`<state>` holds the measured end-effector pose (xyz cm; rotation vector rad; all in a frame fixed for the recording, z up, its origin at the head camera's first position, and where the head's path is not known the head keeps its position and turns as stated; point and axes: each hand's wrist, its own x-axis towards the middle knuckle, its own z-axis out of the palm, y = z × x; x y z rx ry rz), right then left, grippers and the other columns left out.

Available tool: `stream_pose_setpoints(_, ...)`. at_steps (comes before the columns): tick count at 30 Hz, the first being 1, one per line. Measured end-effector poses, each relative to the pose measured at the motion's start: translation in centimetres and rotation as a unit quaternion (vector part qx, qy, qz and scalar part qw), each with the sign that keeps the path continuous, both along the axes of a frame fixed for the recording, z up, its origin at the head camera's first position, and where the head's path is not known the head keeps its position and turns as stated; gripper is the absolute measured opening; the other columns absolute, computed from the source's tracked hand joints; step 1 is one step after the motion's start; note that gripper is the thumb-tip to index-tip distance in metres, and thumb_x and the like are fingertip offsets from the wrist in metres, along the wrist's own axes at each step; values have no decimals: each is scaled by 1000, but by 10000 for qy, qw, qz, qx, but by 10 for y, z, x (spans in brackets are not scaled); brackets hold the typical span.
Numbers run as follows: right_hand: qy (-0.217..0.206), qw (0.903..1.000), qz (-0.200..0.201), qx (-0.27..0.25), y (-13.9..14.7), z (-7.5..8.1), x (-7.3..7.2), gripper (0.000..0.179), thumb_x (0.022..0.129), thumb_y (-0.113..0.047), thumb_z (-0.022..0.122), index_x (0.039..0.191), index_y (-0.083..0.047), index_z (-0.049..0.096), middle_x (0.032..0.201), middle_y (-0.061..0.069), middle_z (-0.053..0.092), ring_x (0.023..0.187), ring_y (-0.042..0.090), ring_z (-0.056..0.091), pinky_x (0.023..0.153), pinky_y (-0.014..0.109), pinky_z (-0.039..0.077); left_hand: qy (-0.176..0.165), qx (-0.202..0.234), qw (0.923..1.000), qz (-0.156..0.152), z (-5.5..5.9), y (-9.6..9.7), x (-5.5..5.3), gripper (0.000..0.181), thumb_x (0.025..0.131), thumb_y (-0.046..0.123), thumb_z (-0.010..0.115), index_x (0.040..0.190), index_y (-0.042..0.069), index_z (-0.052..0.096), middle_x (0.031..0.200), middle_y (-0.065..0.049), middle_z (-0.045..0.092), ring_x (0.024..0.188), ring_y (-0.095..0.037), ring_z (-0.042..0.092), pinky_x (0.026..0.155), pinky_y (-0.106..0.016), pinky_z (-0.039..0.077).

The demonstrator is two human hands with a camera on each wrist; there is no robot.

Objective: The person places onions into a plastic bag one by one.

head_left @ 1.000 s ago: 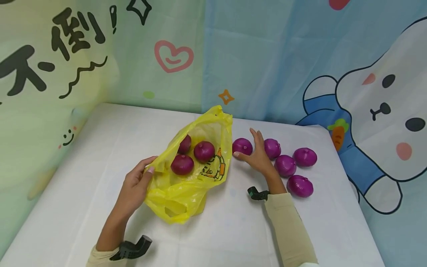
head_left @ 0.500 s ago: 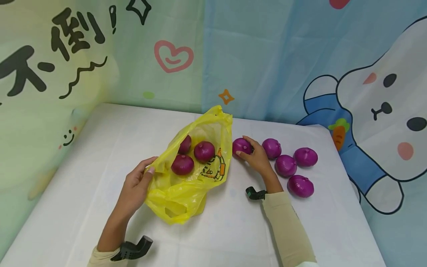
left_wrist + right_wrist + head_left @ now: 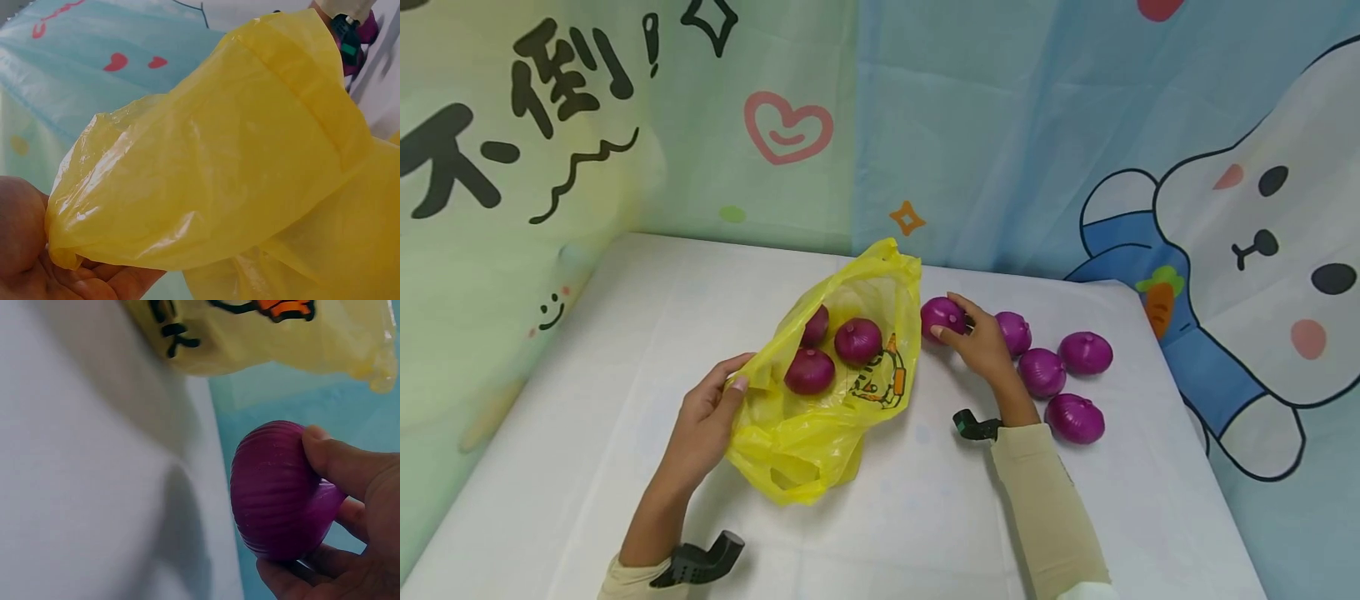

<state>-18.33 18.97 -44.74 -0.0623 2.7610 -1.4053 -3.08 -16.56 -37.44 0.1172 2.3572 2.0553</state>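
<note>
My left hand pinches the left rim of a yellow plastic bag, which is held open toward me. Inside the bag lie a front purple onion, another onion to its right and a partly hidden onion behind. Just right of the bag's opening, my right hand grips a purple onion between thumb and fingers. In the right wrist view this held onion is off the table, with its shadow beside it. The left wrist view shows the bag's side bunched at the thumb.
Several loose purple onions lie right of my right hand: one behind it, one near the forearm, one farther right and one nearer me. A printed cloth backdrop rises behind the white table.
My right hand has closed its fingers round the onion beside the bag and raised it slightly. The left hand and the bag have stayed in place.
</note>
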Motion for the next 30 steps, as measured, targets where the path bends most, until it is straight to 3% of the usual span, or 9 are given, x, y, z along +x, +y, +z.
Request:
stream_pose_setpoints(3, 41, 9998, 89, -182, 0, 7, 3, 65, 73, -44, 67, 131, -33, 40, 125, 4, 46, 107, 22, 46, 81, 37, 43, -50, -72, 9999, 58, 3, 2, 1, 30, 95, 18, 40, 122, 9, 48, 96, -18, 55, 62, -25, 53, 55, -28, 46)
stream_pose_setpoints(8, 40, 9986, 207, -482, -4, 20, 9, 62, 76, -39, 66, 131, -35, 38, 129, 3, 41, 111, 23, 44, 81, 37, 43, -145, -75, 9999, 47, -4, 1, 0, 30, 95, 19, 40, 122, 13, 48, 97, -15, 56, 63, -25, 52, 55, -29, 46)
stream_pose_setpoints(13, 253, 9968, 197, -727, -4, 28, 9, 63, 76, -35, 67, 132, -31, 38, 131, 2, 39, 112, 22, 43, 83, 36, 42, -72, -290, 9995, 103, 6, 4, 4, 30, 95, 18, 39, 122, 9, 48, 95, -17, 56, 60, -21, 52, 54, -28, 46)
stream_pose_setpoints(19, 676, 9937, 86, -887, -7, 49, 14, 64, 75, -40, 66, 131, -33, 38, 130, 1, 40, 113, 21, 42, 84, 36, 41, -31, -144, 9999, 32, 7, 4, 5, 30, 95, 16, 39, 122, 8, 48, 97, -18, 56, 61, -23, 52, 55, -28, 46)
stream_pose_setpoints(26, 1576, 9738, 564, -1542, -20, 67, 18, 63, 77, -24, 68, 133, -20, 39, 130, 1, 41, 113, 19, 43, 86, 32, 40, -59, -226, 9997, 38, 7, 6, 6, 30, 95, 17, 39, 122, 9, 48, 100, -14, 56, 65, -27, 52, 57, -27, 46)
stream_pose_setpoints(30, 1877, 9621, 827, -1796, -37, 89, 31, 58, 79, -11, 65, 132, -9, 40, 128, 5, 43, 111, 20, 45, 87, 36, 38, -76, -200, 9998, -5, 5, 7, 6, 29, 95, 16, 39, 122, 10, 48, 100, -14, 55, 65, -27, 52, 57, -27, 46)
